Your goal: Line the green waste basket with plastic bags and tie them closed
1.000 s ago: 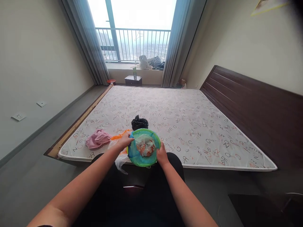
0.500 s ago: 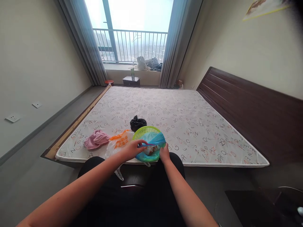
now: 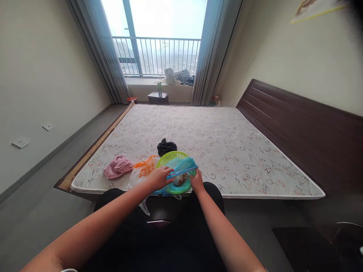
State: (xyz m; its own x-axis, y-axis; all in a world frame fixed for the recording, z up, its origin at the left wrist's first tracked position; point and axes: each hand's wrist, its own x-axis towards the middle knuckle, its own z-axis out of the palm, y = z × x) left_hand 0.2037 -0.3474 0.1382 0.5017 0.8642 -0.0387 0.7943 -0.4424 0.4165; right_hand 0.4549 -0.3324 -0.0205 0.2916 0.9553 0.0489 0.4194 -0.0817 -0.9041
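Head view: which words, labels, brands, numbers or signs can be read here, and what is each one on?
"N", "C", "E", "Z", "R", "O": among the scattered dark and reddish letters printed on the mattress.
Orange Chinese characters on the white plastic bag: too blurred to read.
Any label on the green bottle: too small to read.
Blue plastic bag and green basket: no readable text.

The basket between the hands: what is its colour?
The basket is yellow-green, seen in the head view.
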